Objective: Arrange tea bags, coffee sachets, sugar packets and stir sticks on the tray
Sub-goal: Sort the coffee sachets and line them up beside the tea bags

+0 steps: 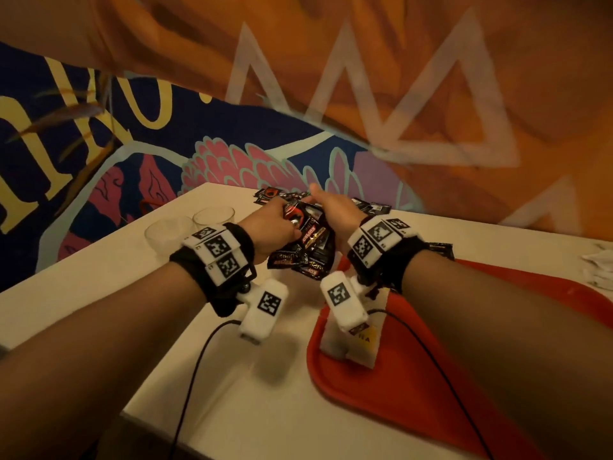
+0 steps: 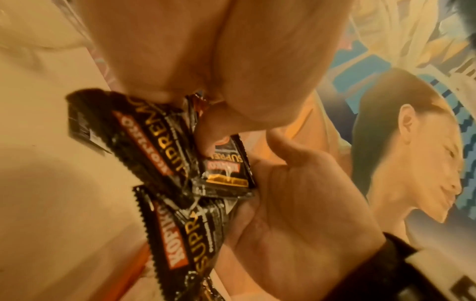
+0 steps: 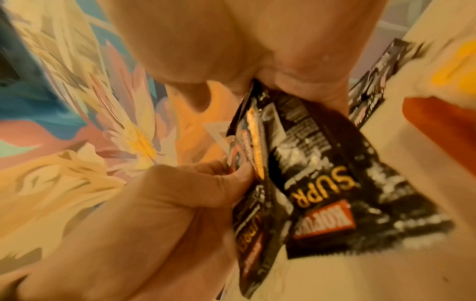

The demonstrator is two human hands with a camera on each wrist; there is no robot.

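Observation:
A bundle of black coffee sachets (image 1: 310, 247) hangs between my two hands above the white table, just past the far left corner of the red tray (image 1: 431, 386). My left hand (image 1: 283, 224) grips the bundle from the left, its fingertips (image 2: 206, 120) pinching the sachets (image 2: 154, 140). My right hand (image 1: 331, 210) holds the same bundle from the right, fingers curled on the sachets' (image 3: 322, 183) top edge. White tea bags (image 1: 360, 343) with yellow labels lie on the tray's near left part, partly hidden by the wrist camera.
More black sachets (image 1: 268, 194) lie scattered at the table's far edge and beside the tray (image 1: 439, 249). Two clear glasses (image 1: 172, 234) stand at the far left. White packets (image 1: 597, 270) lie at the right edge. A painted wall rises behind the table.

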